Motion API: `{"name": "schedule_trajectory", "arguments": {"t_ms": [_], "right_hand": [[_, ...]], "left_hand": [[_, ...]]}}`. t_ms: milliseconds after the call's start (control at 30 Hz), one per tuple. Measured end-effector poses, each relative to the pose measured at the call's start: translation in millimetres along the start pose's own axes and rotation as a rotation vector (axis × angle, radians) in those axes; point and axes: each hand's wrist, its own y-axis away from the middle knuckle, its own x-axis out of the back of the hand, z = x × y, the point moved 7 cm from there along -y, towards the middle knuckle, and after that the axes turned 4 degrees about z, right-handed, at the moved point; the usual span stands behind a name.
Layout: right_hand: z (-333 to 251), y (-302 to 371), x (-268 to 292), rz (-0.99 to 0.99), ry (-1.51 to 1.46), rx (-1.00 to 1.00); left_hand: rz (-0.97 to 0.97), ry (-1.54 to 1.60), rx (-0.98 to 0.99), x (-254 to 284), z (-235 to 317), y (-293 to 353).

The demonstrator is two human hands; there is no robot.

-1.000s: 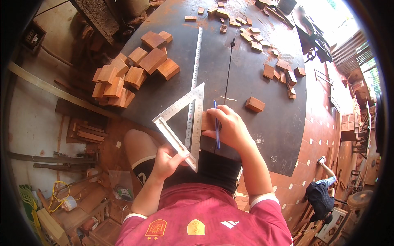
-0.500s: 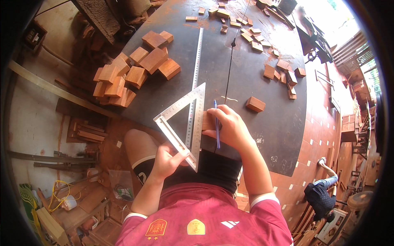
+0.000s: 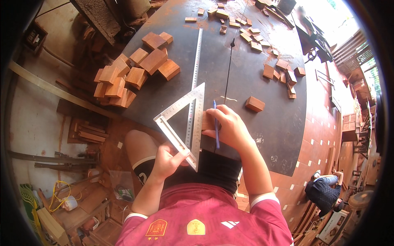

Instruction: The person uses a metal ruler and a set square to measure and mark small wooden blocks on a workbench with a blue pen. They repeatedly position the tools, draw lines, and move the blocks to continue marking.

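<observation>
My left hand [image 3: 167, 160] is closed on the lower end of a silver triangular try square [image 3: 170, 132], thumb on its thick edge. The square is held up at the near edge of a dark table. My right hand [image 3: 230, 126] grips a small brown wooden block [image 3: 207, 121] beside the square's long straight edge. A blue pen [image 3: 217, 138] is also in that hand, running across the block's right side; its grip is partly hidden by the fingers. A long steel ruler [image 3: 197, 61] lies on the table, partly behind the square.
A pile of wooden blocks [image 3: 123, 78] sits on the table's left side. One block [image 3: 255, 104] lies right of my right hand; several smaller ones [image 3: 283, 76] lie farther right and at the far end. Another person [image 3: 324, 192] is low on the tiled floor at right.
My hands, the square, block and pen stay almost where they were. The person at right has drawn in the outstretched arm and is more bent together.
</observation>
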Motion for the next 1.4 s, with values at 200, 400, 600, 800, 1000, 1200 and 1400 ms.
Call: {"name": "schedule_trajectory", "arguments": {"t_ms": [200, 400, 600, 800, 1000, 1200, 1400], "right_hand": [[0, 0, 0, -0.006, -0.013, -0.004], [0, 0, 0, 0.0, -0.008, -0.01], [1, 0, -1, -0.004, -0.011, -0.015], [1, -1, -1, -0.006, -0.012, -0.021], [2, -1, 0, -0.035, -0.02, -0.04], [-4, -3, 16, 0.197, 0.021, 0.082], [31, 0, 2, 0.192, -0.604, -0.303]], "left_hand": [[0.017, -0.021, 0.007, -1, -1, 1], [0.016, -0.03, 0.054, -2, 5, 1], [0.037, -0.05, 0.065, 0, 3, 1], [0.053, -0.079, 0.036, -1, 2, 2], [0.065, -0.112, 0.009, 1, 2, 2], [0.072, -0.132, 0.027, 0, 6, 3], [0.088, -0.123, -0.002, -2, 6, 3]]}}
